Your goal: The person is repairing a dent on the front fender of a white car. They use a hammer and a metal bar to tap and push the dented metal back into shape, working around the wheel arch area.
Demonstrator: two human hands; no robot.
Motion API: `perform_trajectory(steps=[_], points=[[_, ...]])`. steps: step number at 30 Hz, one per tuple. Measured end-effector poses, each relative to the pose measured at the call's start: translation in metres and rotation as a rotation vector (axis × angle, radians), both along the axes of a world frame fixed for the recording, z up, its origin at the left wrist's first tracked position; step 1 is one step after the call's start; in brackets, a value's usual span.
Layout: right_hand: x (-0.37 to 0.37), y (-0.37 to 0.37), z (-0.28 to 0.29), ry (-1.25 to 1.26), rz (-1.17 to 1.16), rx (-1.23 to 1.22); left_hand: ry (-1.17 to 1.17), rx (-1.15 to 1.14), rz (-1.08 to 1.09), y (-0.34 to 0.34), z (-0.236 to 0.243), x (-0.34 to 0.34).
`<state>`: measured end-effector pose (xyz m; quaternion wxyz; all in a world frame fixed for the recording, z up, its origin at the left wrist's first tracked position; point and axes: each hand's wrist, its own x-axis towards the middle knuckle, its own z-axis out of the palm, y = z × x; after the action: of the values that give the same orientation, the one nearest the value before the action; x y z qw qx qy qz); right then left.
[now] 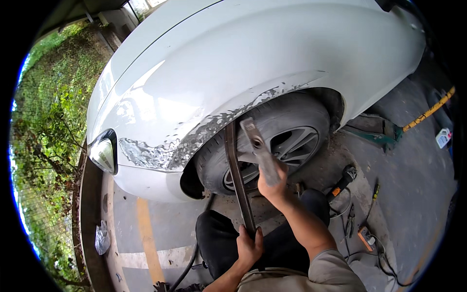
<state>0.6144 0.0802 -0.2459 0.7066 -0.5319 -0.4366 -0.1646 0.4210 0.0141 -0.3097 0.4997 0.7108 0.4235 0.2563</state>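
Greenery [53,117] was seen beyond the left edge of the grey floor [416,165]. Above its middle, a long dark bar [237,177] was clamped in the left hand [249,249], pointed at the white car [292,48]'s scraped wheel arch [206,127]; a worn, grey hammer-like tool [263,159] was gripped in the right hand [273,189].

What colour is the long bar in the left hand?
The bar is dark brown, nearly black; best seen in the head view.
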Motion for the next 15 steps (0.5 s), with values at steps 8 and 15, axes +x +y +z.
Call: perform_trajectory(steps=[8,15], points=[[0.017,-0.005,0.004,-0.161,-0.164,-0.042,0.000,0.005,0.034,-0.010,0.013,0.015],[0.009,0.002,0.018,-0.166,-0.016,-0.019,-0.010,0.018,0.007,-0.013,-0.005,0.010]])
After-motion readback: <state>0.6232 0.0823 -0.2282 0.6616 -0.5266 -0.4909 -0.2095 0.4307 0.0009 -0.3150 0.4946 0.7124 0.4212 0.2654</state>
